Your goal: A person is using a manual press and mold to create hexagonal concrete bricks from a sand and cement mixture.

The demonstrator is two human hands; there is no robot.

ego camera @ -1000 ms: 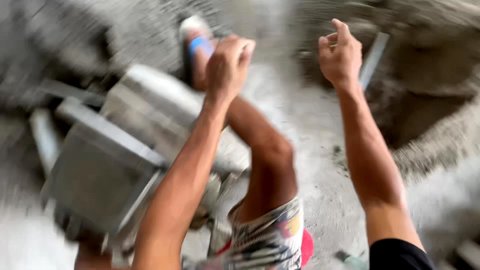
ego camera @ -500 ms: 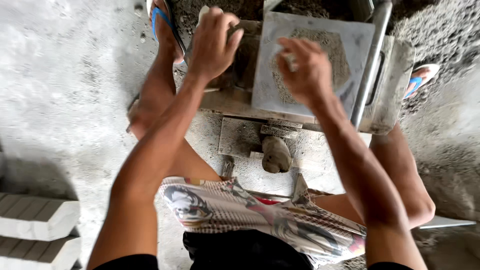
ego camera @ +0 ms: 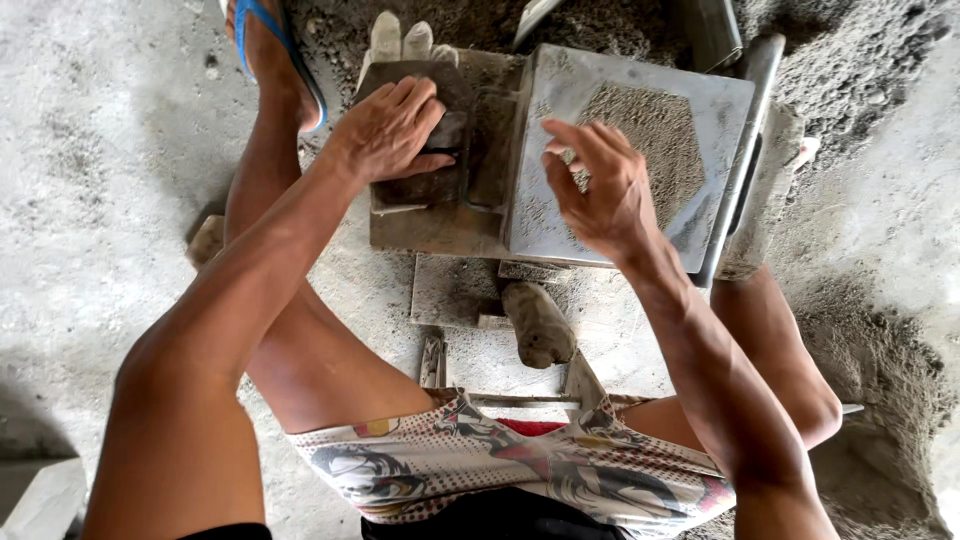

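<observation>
Comparing with the view from half a second before, the left hand (ego camera: 390, 130) has dropped from the top edge of the press onto the dark metal block (ego camera: 420, 150) and now lies flat on it, fingers together, thumb pressed against the block's right side. The right hand (ego camera: 600, 190) has slid down and left across the grey mould plate (ego camera: 640, 150); it hovers over the plate's lower left part with fingers spread and slightly curled, holding nothing. Whether the fingertips touch the plate I cannot tell.

The mould plate sits just right of the block, touching it, and carries 1 hexagonal patch of grey sand mix (ego camera: 645, 135) in its middle. 1 long metal lever (ego camera: 740, 150) runs along the plate's right edge. Below the plate, 1 worn rounded handle (ego camera: 538, 325) stands between the person's knees.

Counted: 2 bare hands, 1 block, 1 plate, 1 lever, 1 handle. 1 foot in a blue sandal (ego camera: 275, 55) rests left of the block on the concrete floor (ego camera: 90, 200). 1 pale brick corner (ego camera: 40, 495) shows far below and left of the block. Loose sand (ego camera: 860, 60) lies heaped right of the lever.
</observation>
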